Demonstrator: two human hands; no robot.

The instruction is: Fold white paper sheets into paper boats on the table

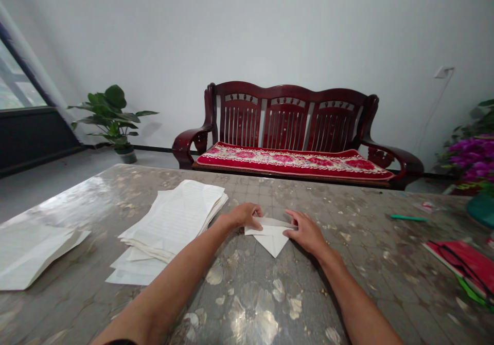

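A sheet of white paper folded into a pointed shape lies on the marbled table top, its tip toward me. My left hand grips its left end, and my right hand holds its right end with the fingertips. Part of the fold is hidden under my fingers. Left of my left forearm lies a stack of lined white paper, with a looser folded sheet farther left at the table's edge.
A green pen and a red book with dark glasses on it lie to the right. Beyond the far table edge stand a dark wooden bench with a red cushion, a potted plant and purple flowers.
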